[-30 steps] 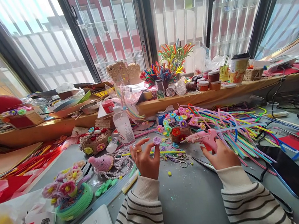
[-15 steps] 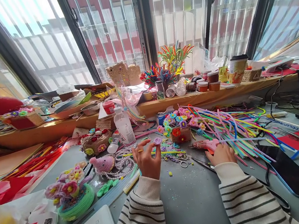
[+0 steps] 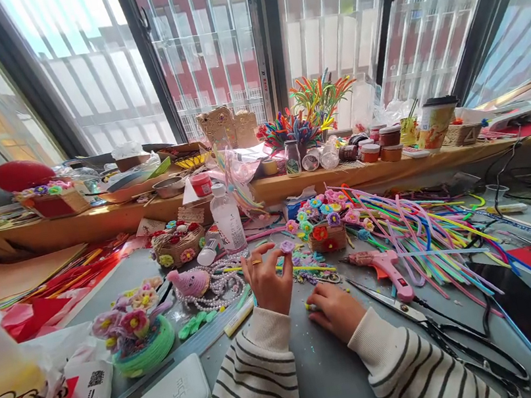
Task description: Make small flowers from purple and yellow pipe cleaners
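As left fingers (image 3: pixel 287 273) pinch, purple flower (image 3: pixel 287 246) at tips

Bright daylight enters by the window (image 3: pixel 266 39), washed almost white at its upper left. Below the window, the table (image 3: pixel 330 382) looks sharp and softly lit. The window's side frames (image 3: pixel 13 84) lean, distorted.

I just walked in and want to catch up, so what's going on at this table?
A person in cream-and-black striped sleeves holds a small purple fuzzy flower up between the fingers of the left hand. The right hand is low over the smooth gray tabletop, its fingers at a tiny yellowish piece; whether they grip it isn't clear. A pink plastic glue gun lies unheld, near long metal scissors with black handles.
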Demonstrator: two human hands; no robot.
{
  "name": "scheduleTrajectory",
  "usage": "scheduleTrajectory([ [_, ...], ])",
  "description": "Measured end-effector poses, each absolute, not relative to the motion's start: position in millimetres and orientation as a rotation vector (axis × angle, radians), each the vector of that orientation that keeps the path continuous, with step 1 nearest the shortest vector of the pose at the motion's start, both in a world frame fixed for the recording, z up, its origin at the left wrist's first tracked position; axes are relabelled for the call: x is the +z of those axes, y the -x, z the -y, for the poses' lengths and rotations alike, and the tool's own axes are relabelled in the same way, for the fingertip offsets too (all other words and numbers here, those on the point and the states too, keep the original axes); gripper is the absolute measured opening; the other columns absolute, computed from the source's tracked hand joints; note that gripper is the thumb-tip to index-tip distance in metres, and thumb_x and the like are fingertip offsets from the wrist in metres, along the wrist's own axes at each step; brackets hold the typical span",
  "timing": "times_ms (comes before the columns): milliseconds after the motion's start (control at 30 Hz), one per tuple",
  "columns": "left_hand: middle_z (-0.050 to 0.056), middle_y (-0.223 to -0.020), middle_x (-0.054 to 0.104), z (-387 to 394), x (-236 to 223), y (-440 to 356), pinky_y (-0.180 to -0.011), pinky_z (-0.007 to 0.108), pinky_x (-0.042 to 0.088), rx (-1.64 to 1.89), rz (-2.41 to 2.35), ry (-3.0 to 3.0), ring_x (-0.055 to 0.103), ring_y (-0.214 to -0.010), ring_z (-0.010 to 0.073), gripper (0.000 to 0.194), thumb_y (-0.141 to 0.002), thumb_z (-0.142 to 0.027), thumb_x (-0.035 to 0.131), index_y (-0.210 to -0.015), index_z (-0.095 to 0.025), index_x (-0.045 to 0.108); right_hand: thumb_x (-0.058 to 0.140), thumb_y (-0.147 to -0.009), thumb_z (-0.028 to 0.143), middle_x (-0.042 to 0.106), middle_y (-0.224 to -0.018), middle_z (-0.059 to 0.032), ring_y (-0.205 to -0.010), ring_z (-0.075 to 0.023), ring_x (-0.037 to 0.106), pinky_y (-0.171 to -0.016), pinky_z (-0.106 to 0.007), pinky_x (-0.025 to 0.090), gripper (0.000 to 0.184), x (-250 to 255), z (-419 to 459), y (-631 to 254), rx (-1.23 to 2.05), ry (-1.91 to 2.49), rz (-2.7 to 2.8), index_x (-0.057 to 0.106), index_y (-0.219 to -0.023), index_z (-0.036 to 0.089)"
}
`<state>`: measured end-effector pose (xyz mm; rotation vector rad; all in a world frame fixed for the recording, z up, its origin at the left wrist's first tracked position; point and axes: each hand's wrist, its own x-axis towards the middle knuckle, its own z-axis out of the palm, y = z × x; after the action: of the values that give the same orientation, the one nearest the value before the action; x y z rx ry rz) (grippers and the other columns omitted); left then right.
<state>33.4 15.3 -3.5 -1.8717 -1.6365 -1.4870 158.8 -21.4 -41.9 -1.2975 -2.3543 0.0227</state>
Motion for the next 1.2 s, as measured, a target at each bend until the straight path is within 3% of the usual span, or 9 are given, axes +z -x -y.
scheduleTrajectory([
  [200,0.004,-0.089,0.055,-15.6,-4.0,-33.5,-0.092,0.042,0.015,-1.492,1.632,1.883,0.048,-0.085,0.0188,0.011,-0.067,-0.03,0.051,-0.068,-0.021,0.058,0.05,-0.068,0.012,0.059,-0.071,-0.0062,-0.069,-0.0155,0.053,-0.06,-0.023,0.041,0.012,-47.9,15.3,-144.1,-0.102,1.401,2.42,0.061,-0.07,0.016],
  [333,0.004,-0.088,0.055,-16.0,-3.8,-32.8,-0.09,0.042,0.018,-1.506,1.631,1.896,0.048,-0.085,0.0191,0.011,-0.066,-0.029,0.051,-0.068,-0.021,0.059,0.047,-0.067,0.008,0.058,-0.067,-0.0059,-0.061,-0.0143,0.054,-0.055,-0.023,0.041,0.015,-47.3,8.9,-146.0,-0.005,1.352,2.305,0.059,-0.066,0.015],
  [433,0.006,-0.087,0.054,-17.2,-4.0,-32.1,-0.083,0.037,0.03,-1.595,1.594,1.963,0.048,-0.084,0.0189,0.012,-0.067,-0.028,0.051,-0.067,-0.018,0.058,0.047,-0.066,0.011,0.056,-0.064,-0.004,-0.056,-0.0127,0.052,-0.054,-0.023,0.042,0.011,-40.2,3.7,-149.5,0.267,1.222,2.008,0.057,-0.066,0.015],
  [567,0.006,-0.078,0.055,-20.5,-7.8,-33.4,-0.07,0.029,0.04,-1.829,1.632,2.2,0.052,-0.076,0.0165,0.015,-0.069,-0.028,0.048,-0.072,-0.016,0.056,0.052,-0.066,0.028,0.056,-0.065,-0.003,-0.059,-0.0138,0.055,-0.05,-0.024,0.044,0.015,-28.3,-6.9,-156.1,0.894,1.104,1.313,0.055,-0.071,0.015],
  [733,0.001,-0.065,0.057,-23.3,-12.7,-38.5,-0.061,0.026,0.044,-2.393,1.867,2.488,0.056,-0.063,0.0134,0.017,-0.066,-0.031,0.052,-0.073,-0.016,0.054,0.064,-0.054,0.029,0.058,-0.065,0.0009,-0.063,-0.0127,0.058,-0.05,-0.019,0.044,0.024,-23.7,-13.3,-159.3,1.302,0.887,0.848,0.054,-0.07,0.015],
  [967,0.0,-0.059,0.059,-21.6,-12.1,-44.7,-0.053,0.021,0.045,-2.935,2.191,2.365,0.056,-0.056,0.0109,0.02,-0.053,-0.026,0.064,-0.066,-0.013,0.058,0.067,-0.051,0.025,0.057,-0.063,0.0033,-0.059,-0.0093,0.056,-0.047,-0.017,0.044,0.029,-23.6,-10.7,-156.7,1.245,0.807,0.793,0.051,-0.074,0.017],
  [1200,0.002,-0.064,0.062,-22.0,-16.0,-47.5,-0.065,0.025,0.045,-3.42,2.118,2.097,0.057,-0.059,0.0107,0.02,-0.046,-0.02,0.069,-0.063,-0.012,0.061,0.065,-0.053,0.025,0.058,-0.066,0.001,-0.064,-0.0112,0.056,-0.055,-0.021,0.044,0.026,-24.7,-11.6,-154.7,1.116,0.83,0.946,0.051,-0.074,0.016],
])
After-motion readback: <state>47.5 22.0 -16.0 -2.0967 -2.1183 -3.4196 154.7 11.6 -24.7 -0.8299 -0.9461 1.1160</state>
